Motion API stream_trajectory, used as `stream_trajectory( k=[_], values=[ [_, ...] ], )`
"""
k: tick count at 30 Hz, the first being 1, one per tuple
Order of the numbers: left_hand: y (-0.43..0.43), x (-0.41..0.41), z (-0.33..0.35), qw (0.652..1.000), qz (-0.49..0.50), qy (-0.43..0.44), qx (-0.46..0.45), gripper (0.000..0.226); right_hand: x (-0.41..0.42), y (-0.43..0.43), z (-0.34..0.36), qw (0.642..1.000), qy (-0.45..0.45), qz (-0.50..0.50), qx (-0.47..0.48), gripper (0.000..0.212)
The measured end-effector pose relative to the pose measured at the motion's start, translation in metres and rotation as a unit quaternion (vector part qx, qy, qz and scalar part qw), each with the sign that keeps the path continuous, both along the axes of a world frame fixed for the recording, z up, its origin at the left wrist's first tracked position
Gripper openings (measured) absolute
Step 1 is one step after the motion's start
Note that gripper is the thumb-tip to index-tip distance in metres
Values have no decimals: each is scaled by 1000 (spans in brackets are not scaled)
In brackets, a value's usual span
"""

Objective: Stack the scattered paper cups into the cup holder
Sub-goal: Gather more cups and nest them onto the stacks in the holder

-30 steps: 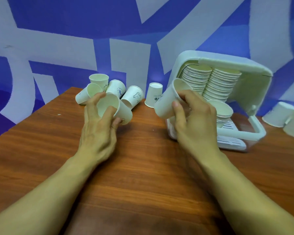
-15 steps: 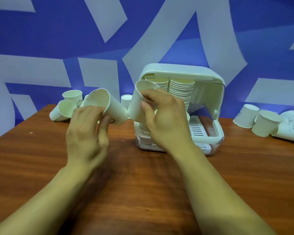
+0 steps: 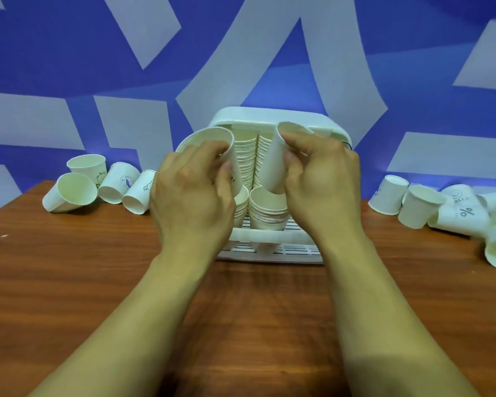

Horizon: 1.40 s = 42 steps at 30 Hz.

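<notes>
Two paper cups are held up in front of the cup holder [image 3: 272,117], which is set at the back of the wooden worktop [image 3: 69,282]. The left cup [image 3: 212,138] is clasped by the left hand [image 3: 192,196], the right cup [image 3: 274,164] pinched by the right hand [image 3: 321,179]. Stacked cups [image 3: 267,213] are seen inside the holder. Loose cups are scattered at left [image 3: 72,190] and right [image 3: 418,204].

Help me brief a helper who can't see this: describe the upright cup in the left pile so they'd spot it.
Start at the white cup holder mid-table, then look left to the cup cluster by the blue wall. The upright cup stands at the back, mouth up; its neighbours all lie tipped on their sides.
</notes>
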<state>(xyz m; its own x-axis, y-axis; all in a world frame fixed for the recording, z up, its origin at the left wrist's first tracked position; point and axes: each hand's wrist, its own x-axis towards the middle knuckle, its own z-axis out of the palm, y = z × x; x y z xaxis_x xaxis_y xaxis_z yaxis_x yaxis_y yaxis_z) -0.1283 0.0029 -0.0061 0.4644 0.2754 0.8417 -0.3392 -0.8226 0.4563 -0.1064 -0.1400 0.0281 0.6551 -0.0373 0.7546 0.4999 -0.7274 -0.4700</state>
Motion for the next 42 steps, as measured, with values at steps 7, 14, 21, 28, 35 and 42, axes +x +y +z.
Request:
stream_trajectory(
  k=[7,14,21,28,35,42],
  values=[
    [13,0,-3,1000,14,0,-24,18,3,-9,-1,999,16,-32,-13,21],
    [10,-1,-4,999,-15,6,-39,20,11,-2,-17,983,83,-35,-160,20],
    [10,2,-8,999,-21,17,-34,21,27,9,-57,936,198,-10,-290,25],
    [7,5,-9,1000,-16,24,2,24,26,12,-58,917,214,-18,-337,48],
    [4,16,-33,975,-19,167,143,25,26,14,-61,923,214,-17,-319,50],
    [10,27,-54,945,-14,260,199,34,24,17,-63,926,208,-12,-314,42]
  ],
)
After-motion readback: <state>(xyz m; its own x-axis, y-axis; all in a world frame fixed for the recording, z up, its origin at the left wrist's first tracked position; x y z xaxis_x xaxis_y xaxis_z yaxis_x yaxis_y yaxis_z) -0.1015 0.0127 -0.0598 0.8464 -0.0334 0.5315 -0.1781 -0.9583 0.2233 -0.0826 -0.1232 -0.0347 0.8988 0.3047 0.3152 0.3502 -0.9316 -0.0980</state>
